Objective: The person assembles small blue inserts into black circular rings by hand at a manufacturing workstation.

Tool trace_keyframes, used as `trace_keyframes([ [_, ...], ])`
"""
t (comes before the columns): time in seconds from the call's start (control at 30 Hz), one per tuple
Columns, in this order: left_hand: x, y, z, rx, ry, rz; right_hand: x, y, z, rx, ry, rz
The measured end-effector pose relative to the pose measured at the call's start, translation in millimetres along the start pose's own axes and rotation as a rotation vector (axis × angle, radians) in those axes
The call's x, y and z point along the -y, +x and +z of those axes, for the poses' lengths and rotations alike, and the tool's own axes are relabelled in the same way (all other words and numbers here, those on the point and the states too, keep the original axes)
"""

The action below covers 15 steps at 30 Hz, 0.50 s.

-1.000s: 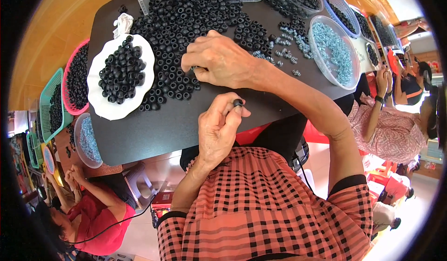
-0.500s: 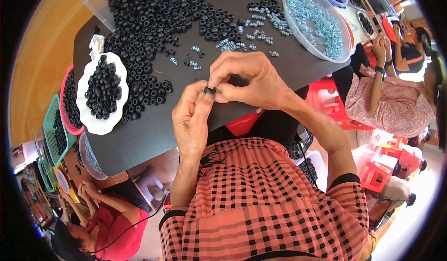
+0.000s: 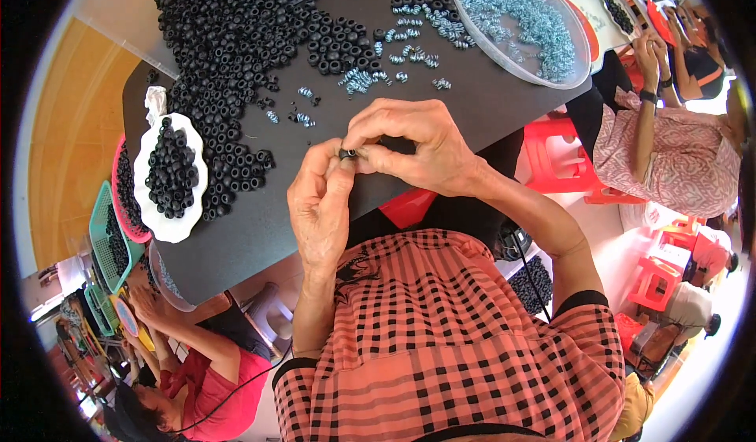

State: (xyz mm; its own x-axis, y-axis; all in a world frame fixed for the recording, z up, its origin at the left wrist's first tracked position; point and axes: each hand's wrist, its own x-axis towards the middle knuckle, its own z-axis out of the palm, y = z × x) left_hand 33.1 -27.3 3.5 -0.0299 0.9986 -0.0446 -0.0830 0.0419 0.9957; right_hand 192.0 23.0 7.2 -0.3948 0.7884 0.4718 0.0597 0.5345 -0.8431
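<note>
My left hand [image 3: 321, 198] pinches a small black hollow plastic knob [image 3: 346, 154] between thumb and fingertips, just over the table's near edge. My right hand [image 3: 421, 139] meets it there, thumb and fingers closed against the knob's side; whatever they pinch is hidden. Beyond my hands, small metal springs [image 3: 362, 80] lie scattered on the dark table [image 3: 244, 241]. A large heap of black knobs [image 3: 228, 40] spreads over the far left. More knobs [image 3: 172, 170] are piled on a white scalloped plate [image 3: 179, 229] to the left.
A clear round tub [image 3: 470, 24] of springs sits at the far right table edge. Pink [image 3: 130, 213] and green [image 3: 102, 241] baskets of black parts stand past the left edge. Red stools [image 3: 543, 150] are at the right. Other people work on both sides.
Both hands stay together at the knob, with the right fingers shifted slightly. The whole view has turned a little, so the table's contents appear displaced.
</note>
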Motion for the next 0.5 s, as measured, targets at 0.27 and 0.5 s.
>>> trace_keyframes([
  [0.27,3.0,-1.2,-0.3,0.021,0.09,0.026,-4.0,-7.2,2.0,-0.038,0.14,0.087],
  [0.5,2.6,-6.9,1.9,0.077,0.253,0.133,-2.1,-10.0,2.2,-0.017,0.201,0.239],
])
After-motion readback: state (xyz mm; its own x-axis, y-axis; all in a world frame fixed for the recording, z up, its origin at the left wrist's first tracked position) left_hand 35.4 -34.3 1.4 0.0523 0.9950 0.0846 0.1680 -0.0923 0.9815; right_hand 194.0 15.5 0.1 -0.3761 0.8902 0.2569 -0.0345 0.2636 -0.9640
